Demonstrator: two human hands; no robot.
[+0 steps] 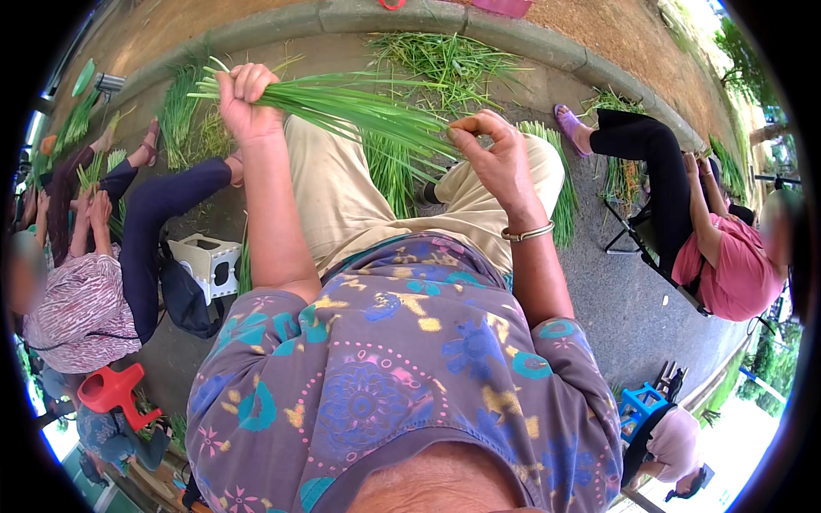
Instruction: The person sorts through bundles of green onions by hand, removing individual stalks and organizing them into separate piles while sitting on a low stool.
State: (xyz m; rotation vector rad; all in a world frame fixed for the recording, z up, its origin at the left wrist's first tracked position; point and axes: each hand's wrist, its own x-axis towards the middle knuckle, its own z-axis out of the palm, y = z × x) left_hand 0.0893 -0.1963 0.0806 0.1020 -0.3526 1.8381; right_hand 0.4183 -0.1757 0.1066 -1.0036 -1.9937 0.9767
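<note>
My left hand (pixel 249 102) is closed around a bundle of long green leafy stalks (pixel 346 99), near their pale cut ends, over my left knee. The leaves fan out to the right. At their far tips, my right hand (pixel 490 151) pinches some leaf ends between thumb and forefinger; a metal bangle is on that wrist. On the ground between my legs lies a pile of the same greens (pixel 390 170). Another heap (pixel 548 134) lies beyond and beside my right knee.
Loose leaves (pixel 449 64) lie scattered before a concrete kerb (pixel 391 16). More bundles (pixel 179 112) lie at the left. Seated people are on both sides, near a white plastic stool (pixel 208 260), a red stool (pixel 118 391) and a blue stool (pixel 638 407).
</note>
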